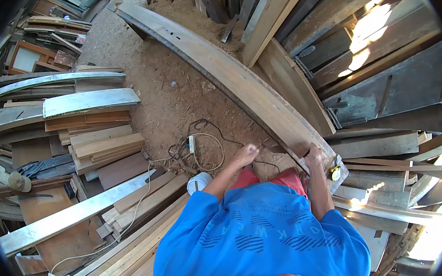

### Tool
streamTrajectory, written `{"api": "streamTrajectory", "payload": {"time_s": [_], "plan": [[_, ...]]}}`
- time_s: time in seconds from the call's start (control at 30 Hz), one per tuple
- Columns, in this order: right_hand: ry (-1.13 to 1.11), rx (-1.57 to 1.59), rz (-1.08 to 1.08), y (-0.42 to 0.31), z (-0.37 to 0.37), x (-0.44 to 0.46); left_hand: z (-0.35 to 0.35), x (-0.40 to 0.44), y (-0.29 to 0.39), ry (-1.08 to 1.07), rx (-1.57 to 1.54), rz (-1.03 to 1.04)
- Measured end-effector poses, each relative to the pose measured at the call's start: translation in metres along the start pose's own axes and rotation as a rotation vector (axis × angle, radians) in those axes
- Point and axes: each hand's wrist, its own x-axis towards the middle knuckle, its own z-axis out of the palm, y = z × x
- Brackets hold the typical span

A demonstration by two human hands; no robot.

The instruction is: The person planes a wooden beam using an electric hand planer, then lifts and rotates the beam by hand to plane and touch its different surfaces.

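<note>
A long wooden plank (237, 79) runs diagonally from the upper left down to my right side, with dark slots near its far end. Over the near end of this plank is my right hand (314, 157), its fingers curled; what they hold, if anything, is too small to make out. A yellow and black tape measure (335, 173) lies just right of that hand, on a pale surface at the plank's end. In front of my knees, left of the plank, my left hand (246, 154) is closed and slightly blurred. Its contents, if any, are hidden.
Stacked boards (107, 144) fill the left side, with long timbers (122, 265) beside me. A white power strip (192, 144) and looped cables lie on the sawdust-covered floor (171, 100). A white bucket-like container (199, 182) stands by my left forearm. Planks (279, 24) lean at the right.
</note>
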Motion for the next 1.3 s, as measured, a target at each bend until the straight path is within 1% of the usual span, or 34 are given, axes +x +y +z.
{"api": "streamTrajectory", "payload": {"time_s": [0.03, 0.07, 0.1, 0.17, 0.2, 0.3, 0.33, 0.43, 0.47, 0.57, 0.67, 0.7, 0.73, 0.77, 0.83, 0.87, 0.97, 1.03, 1.13, 1.17, 1.2, 1.27, 1.3], "plan": [[0.096, -0.231, -0.06, -0.003, 0.0, 0.003, -0.006, -0.013, -0.02, 0.012, -0.013, -0.071], [0.042, -0.735, -0.225, -0.018, -0.006, -0.001, -0.014, -0.024, -0.041, -0.024, -0.021, -0.158], [0.057, -0.929, -0.325, -0.036, 0.002, -0.013, -0.024, -0.036, -0.057, -0.062, -0.029, -0.242], [0.09, -1.315, -0.534, -0.077, 0.036, -0.041, -0.043, -0.059, -0.072, -0.073, 0.047, -0.33], [0.099, -1.252, -0.651, -0.065, 0.04, -0.026, -0.048, -0.065, -0.081, -0.075, 0.027, -0.355], [0.009, -1.589, -0.675, -0.063, 0.081, -0.031, -0.061, -0.064, -0.111, -0.07, -0.075, -0.431], [-0.133, -1.556, -0.403, -0.074, 0.103, -0.045, -0.066, -0.059, -0.116, -0.064, -0.136, -0.45], [-0.069, -1.703, -0.339, -0.041, 0.144, -0.065, -0.086, -0.052, -0.125, -0.005, -0.359, -0.479], [-0.011, -1.708, -0.325, -0.029, 0.152, -0.063, -0.094, -0.05, -0.126, 0.023, -0.439, -0.48], [0.053, -1.756, -0.304, -0.019, 0.159, -0.062, -0.117, -0.051, -0.142, 0.107, -0.664, -0.514], [-0.064, -1.896, -0.37, -0.019, 0.154, -0.058, -0.123, -0.059, -0.182, 0.175, -0.682, -0.538], [-0.116, -1.957, -0.403, -0.017, 0.152, -0.053, -0.13, -0.066, -0.181, 0.188, -0.647, -0.582], [-0.079, -1.964, -0.368, -0.014, 0.153, -0.053, -0.136, -0.077, -0.176, 0.203, -0.615, -0.629], [-0.087, -1.963, -0.347, -0.015, 0.153, -0.05, -0.141, -0.088, -0.171, 0.218, -0.579, -0.678], [-0.105, -1.945, -0.296, -0.018, 0.157, -0.055, -0.135, -0.105, -0.19, 0.259, -0.654, -0.697], [-0.034, -1.85, -0.343, -0.008, 0.152, -0.045, -0.129, -0.115, -0.199, 0.276, -0.688, -0.707], [-0.112, -1.892, -0.31, -0.017, 0.154, -0.053, -0.117, -0.141, -0.212, 0.187, -0.732, -0.736], [-0.116, -1.908, -0.312, -0.017, 0.154, -0.051, -0.104, -0.151, -0.216, 0.238, -0.64, -0.653], [-0.095, -1.961, -0.328, -0.012, 0.153, -0.046, -0.087, -0.146, -0.248, 0.281, -0.553, -0.667], [-0.117, -1.974, -0.3, -0.016, 0.157, -0.05, -0.093, -0.141, -0.238, 0.294, -0.527, -0.671], [-0.14, -1.989, -0.272, -0.021, 0.159, -0.054, -0.097, -0.14, -0.227, 0.326, -0.598, -0.737], [-0.145, -2.013, -0.178, -0.036, 0.174, -0.07, -0.111, -0.132, -0.209, 0.366, -0.74, -0.713], [-0.186, -2.011, -0.15, -0.034, 0.177, -0.057, -0.119, -0.127, -0.201, 0.385, -0.813, -0.699]]}}
